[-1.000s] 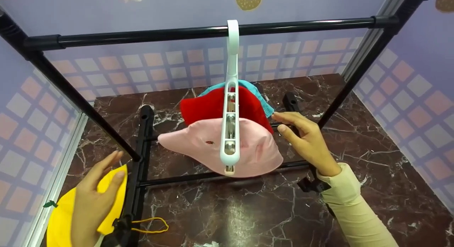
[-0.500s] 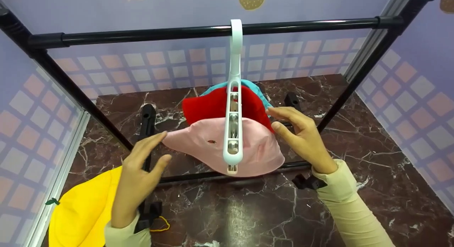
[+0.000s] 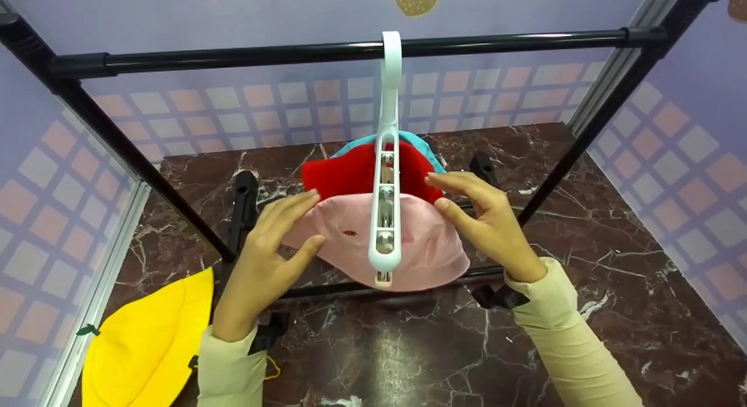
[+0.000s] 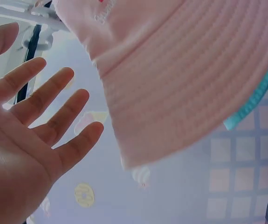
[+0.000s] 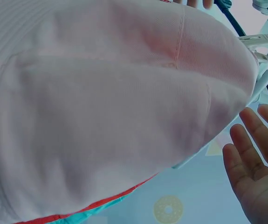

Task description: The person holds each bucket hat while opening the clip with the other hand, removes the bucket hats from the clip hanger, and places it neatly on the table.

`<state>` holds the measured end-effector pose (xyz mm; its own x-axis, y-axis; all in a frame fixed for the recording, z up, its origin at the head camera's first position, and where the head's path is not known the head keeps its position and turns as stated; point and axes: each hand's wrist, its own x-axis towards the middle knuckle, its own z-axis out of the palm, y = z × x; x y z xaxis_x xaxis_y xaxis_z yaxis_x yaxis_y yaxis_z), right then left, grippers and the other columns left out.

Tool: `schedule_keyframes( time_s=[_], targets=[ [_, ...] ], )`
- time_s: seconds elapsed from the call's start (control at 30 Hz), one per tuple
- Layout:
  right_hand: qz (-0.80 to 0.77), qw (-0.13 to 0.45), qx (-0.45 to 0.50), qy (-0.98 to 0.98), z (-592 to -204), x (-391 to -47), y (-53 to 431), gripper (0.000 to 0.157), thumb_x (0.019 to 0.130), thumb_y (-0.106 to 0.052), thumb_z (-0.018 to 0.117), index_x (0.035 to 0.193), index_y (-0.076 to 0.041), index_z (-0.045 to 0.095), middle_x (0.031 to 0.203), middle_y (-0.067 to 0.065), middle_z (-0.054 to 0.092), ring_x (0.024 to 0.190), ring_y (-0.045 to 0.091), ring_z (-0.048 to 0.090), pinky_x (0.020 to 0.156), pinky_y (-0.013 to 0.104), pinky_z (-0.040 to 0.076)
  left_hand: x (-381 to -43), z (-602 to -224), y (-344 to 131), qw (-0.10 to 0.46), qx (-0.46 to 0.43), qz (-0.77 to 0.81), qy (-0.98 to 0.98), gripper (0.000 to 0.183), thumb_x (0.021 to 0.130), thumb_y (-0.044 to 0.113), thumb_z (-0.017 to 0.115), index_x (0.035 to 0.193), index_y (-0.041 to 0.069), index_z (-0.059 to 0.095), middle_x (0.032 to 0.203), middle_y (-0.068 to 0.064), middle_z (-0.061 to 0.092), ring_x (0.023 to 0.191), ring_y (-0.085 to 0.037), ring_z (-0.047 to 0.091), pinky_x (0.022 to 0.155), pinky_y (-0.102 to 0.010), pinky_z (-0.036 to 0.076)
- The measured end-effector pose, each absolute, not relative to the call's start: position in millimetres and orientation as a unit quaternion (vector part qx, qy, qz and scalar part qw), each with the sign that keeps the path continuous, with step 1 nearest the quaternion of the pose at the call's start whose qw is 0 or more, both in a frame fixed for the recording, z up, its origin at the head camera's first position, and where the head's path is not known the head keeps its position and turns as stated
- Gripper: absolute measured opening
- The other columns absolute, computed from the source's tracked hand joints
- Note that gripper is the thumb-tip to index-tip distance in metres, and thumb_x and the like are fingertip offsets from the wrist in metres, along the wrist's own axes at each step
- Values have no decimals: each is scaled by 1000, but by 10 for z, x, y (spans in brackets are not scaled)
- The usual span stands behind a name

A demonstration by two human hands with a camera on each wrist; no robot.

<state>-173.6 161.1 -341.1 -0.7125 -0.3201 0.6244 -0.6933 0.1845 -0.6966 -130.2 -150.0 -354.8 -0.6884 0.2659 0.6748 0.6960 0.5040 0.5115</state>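
Note:
A pale mint clip hanger (image 3: 389, 109) hooks over the black rail. From it hang a pink bucket hat (image 3: 426, 243) in front, a red hat (image 3: 338, 173) behind it and a light blue hat (image 3: 432, 153) at the back. My left hand (image 3: 265, 267) is beside the left side of the pink hat, fingers spread and holding nothing; the left wrist view shows a gap between fingers and pink brim (image 4: 161, 126). On the other side, my right hand (image 3: 490, 220) has its fingers extended, near the hats' right edges. A white clip (image 5: 257, 41) grips the pink crown.
The black rack's top rail (image 3: 233, 58) crosses the view, with slanted posts at both sides. A yellow bucket hat (image 3: 146, 343) with a green leaf lies at lower left on the dark marbled tabletop (image 3: 443, 348). Patterned walls (image 3: 204, 115) enclose it.
My left hand has moved from over the yellow hat, rightward and up to the pink hat's left side. My right hand has shifted slightly left. The hanging hats stay about where they were.

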Motion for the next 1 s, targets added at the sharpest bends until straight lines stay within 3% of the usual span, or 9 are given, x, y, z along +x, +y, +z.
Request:
schedule_keyframes(
  time_s=[0.33, 0.57, 1.0],
  targets=[
    [510, 179, 352, -765, -3356, -1778, 1539, 33, 90, -4, 65, 122, -5, 65, 120, 7, 67, 116, 16, 58, 102, 30, 44, -1391, -3482, -1333, 245, -298, -385, -838, 51, 87, 18, 71, 134, 9, 56, 137, -7, 56, 129, -23, 47, 110, -41, 39],
    [498, 178, 356, -770, -3333, -1781, 1484, 33, 89, -7, 67, 122, -8, 66, 121, 2, 66, 116, 16, 58, 101, 30, 45, -1449, -3440, -1251, 237, -293, -386, -842, 48, 88, 22, 70, 134, 11, 57, 135, -7, 58, 128, -21, 48, 111, -40, 37],
    [494, 184, 377, -762, -3243, -1801, 1346, 36, 87, -5, 69, 123, -7, 66, 121, 3, 66, 117, 17, 58, 103, 33, 44, -1555, -3396, -1079, 223, -327, -372, -839, 44, 92, 21, 66, 132, 6, 58, 130, -8, 60, 123, -19, 52, 109, -35, 39]
  ],
)
